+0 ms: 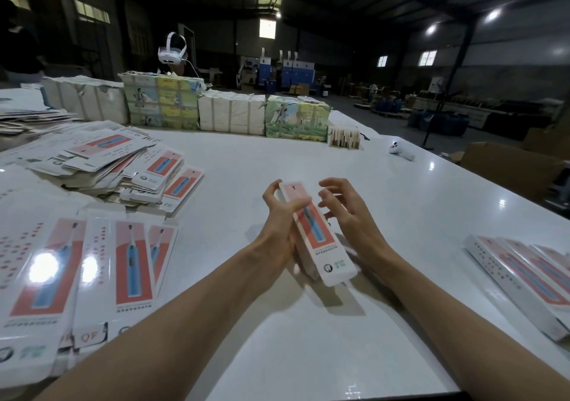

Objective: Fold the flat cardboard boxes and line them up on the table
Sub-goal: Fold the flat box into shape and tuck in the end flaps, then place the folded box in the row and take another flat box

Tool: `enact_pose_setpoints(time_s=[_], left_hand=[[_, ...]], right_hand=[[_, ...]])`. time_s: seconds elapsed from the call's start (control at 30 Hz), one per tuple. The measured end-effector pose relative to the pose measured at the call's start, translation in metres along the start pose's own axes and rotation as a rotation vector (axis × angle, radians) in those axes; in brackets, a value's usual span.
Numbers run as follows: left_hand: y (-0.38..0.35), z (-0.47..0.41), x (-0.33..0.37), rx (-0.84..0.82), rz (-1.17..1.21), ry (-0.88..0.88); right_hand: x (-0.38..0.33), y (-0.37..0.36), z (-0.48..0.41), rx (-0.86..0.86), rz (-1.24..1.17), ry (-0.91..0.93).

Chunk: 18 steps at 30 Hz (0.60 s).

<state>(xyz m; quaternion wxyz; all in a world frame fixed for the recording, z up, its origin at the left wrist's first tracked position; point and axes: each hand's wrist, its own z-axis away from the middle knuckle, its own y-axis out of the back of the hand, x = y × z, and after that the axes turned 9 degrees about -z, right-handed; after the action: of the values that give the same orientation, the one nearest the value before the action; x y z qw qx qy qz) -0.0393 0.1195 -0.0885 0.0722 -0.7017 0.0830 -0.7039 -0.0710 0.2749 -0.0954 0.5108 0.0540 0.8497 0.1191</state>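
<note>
A long white carton (pixel 317 240) with a red panel and a blue toothbrush picture is raised just above the white table (pixel 308 339) at the centre. My left hand (pixel 279 224) grips its left side, thumb across the printed face. My right hand (pixel 345 212) is at its right edge with fingers spread and curled; how firmly it holds the carton is unclear. Flat unfolded cartons (pixel 101 265) of the same print lie at the near left. Folded cartons (pixel 524 277) lie side by side in a row at the right edge.
A messy heap of flat cartons (pixel 123 166) lies at mid left. Wrapped bundles of printed stock (pixel 231 113) line the far edge. A person wearing a white headset (pixel 172 50) stands behind them. A small white device (pixel 401 150) lies at the far right.
</note>
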Motion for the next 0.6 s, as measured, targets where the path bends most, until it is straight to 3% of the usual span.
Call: enact_pose_setpoints(time_s=[0.23,0.43,0.6], left_hand=[[0.003,0.005,0.008,-0.001,0.194,-0.046],[-0.001,0.010,0.017,-0.166,0.272,-0.082],[-0.006,0.015,0.016,-0.231,0.289,-0.013]], right_hand=[[-0.006,0.000,0.004,-0.093,0.093,0.021],[-0.027,0.006,0.005,-0.310,0.472,0.059],[-0.032,0.010,0.025,-0.285,0.604,0.057]])
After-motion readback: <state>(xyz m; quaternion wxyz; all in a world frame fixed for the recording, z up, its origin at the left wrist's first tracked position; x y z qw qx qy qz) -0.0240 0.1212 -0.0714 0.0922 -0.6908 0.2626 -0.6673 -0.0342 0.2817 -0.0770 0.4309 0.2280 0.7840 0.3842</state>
